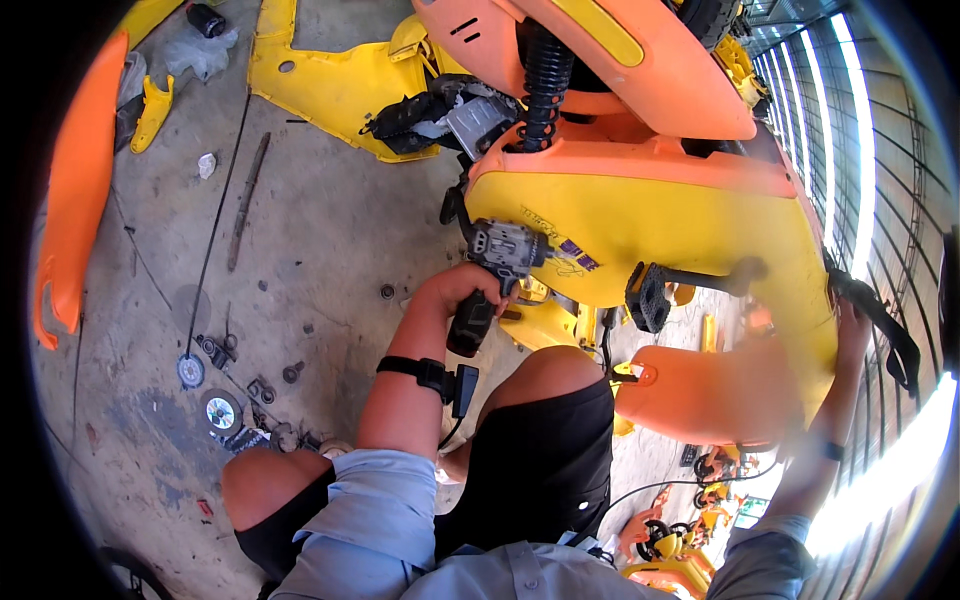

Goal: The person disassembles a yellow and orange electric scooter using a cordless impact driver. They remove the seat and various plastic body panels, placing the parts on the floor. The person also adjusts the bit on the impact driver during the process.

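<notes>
My left hand (472, 288) is wrapped round the black handle of a grey and black cordless impact driver (505, 250). The driver's nose points right, against or just in front of the yellow body panel (640, 225) of an orange and yellow bike; I cannot tell if it touches. At the far right, my right hand (852, 325) reaches to the panel's end, beside a black strap (880, 315). Its fingers are mostly hidden and blurred, so their grip does not show. Below the panel, a black pedal (648, 298) sits on its crank.
A black coil spring (545, 90) rises above the panel. Yellow fairing parts (340, 85) and a long orange panel (80, 190) lie on the concrete floor. Discs (221, 411) and small metal parts are scattered at lower left. A loose orange panel (700, 390) is near my knee.
</notes>
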Tool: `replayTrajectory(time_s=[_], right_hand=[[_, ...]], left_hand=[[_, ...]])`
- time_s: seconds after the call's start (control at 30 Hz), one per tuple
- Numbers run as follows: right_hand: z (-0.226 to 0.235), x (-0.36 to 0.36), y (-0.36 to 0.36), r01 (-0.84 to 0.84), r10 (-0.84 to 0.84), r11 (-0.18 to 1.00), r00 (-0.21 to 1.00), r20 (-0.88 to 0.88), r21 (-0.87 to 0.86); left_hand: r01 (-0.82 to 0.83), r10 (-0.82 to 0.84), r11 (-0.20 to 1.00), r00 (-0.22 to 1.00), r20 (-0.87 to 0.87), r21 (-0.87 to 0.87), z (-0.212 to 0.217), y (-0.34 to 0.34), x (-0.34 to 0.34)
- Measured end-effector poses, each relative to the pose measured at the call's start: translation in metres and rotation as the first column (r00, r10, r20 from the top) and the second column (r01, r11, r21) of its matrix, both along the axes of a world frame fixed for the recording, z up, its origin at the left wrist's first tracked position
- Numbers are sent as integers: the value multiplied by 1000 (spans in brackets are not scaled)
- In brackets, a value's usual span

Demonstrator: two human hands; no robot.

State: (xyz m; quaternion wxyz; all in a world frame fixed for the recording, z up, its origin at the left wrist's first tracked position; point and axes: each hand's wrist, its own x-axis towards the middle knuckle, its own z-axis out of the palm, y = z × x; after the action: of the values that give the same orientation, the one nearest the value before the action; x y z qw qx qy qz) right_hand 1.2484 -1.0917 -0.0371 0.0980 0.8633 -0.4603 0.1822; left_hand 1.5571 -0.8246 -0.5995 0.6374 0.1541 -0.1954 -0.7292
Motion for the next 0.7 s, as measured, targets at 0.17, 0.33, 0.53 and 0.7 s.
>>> replayTrajectory(time_s=[0.17,0.33,0.53,0.7], right_hand=[[-14,24,23,-10,10,1000,1000,5,-30],[-8,13,14,-55,54,995,998,-15,-79],[-11,16,20,0,0,1000,1000,3,-28],[-11,15,14,-66,67,997,998,10,-47]], left_hand=[[-184,175,981,977,-120,-63,11,6,31],[-395,357,908,905,-233,-142,35,7,52],[-539,538,842,841,-47,5,63,7,76],[-574,553,813,813,184,93,72,4,79]])
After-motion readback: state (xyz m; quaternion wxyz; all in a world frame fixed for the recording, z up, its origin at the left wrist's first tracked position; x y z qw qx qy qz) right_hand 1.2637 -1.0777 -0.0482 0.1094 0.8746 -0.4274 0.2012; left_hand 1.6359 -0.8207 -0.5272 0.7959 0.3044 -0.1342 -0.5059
